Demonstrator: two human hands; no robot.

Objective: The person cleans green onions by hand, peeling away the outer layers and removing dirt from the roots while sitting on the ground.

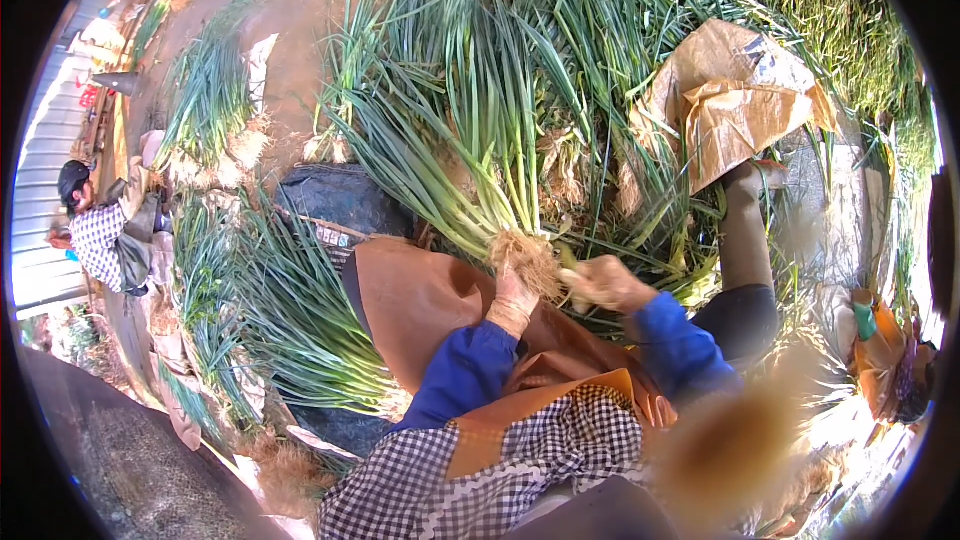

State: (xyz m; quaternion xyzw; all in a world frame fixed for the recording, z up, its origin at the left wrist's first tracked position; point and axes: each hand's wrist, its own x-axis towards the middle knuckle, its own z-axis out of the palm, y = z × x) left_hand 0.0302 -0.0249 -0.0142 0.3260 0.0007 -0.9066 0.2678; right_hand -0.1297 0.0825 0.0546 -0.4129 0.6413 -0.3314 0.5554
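Note:
My left hand (514, 300) is closed round the root end of a bunch of green onions (497, 205), held over my lap. The bunch's pale tangled roots (527, 262) stick out above my fingers, and its long green leaves point away from me. Just right of these roots is my right hand (612, 285), slightly blurred, its fingers drawn together. Whatever may be between those fingertips is too small to make out. Under both hands a brown apron-like sheet (425, 305) covers my lap.
A large heap of green onions (620, 10) spreads ahead of me. More onions (310, 310) lie at my left beside a dark sack (345, 202). A tan sack (745, 105) rests on the heap at right. One person (105, 240) sits far left, another (885, 360) far right.

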